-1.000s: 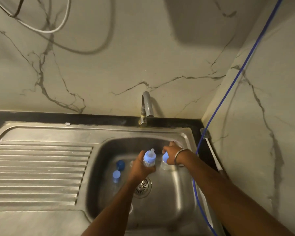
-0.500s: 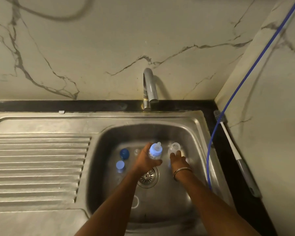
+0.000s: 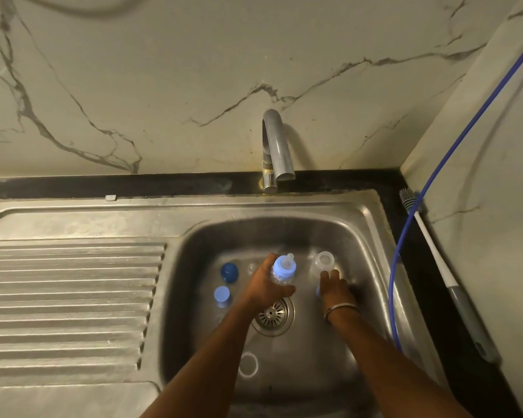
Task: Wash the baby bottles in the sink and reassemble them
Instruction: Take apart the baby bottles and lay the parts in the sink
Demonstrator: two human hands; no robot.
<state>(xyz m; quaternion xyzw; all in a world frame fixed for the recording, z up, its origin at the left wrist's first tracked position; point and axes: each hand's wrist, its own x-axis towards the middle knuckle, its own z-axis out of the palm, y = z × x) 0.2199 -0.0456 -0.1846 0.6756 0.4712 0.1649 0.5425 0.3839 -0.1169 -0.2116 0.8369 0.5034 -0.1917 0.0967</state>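
Inside the steel sink (image 3: 372, 236), my left hand (image 3: 261, 289) grips a clear baby bottle (image 3: 284, 268) with a light blue collar and teat, held above the drain. To its right an open clear bottle (image 3: 324, 260) stands without a top. My right hand (image 3: 335, 288) lies just in front of that bottle. A blue piece (image 3: 317, 292) shows at the edge of its palm and is mostly hidden. A dark blue cap (image 3: 229, 272), a light blue topped bottle (image 3: 222, 295) and a clear ring (image 3: 248, 365) lie on the sink floor.
The faucet (image 3: 274, 146) arches over the sink's back edge and no water runs. A ribbed drainboard (image 3: 67, 297) fills the left. On the black counter at the right lie a bottle brush (image 3: 435, 260) and a blue hose (image 3: 396, 260). The drain (image 3: 273, 313) is central.
My right hand has come off the right bottle's top and dropped toward me with the blue piece, leaving that bottle open. My left hand keeps its bottle. The view has tilted down.
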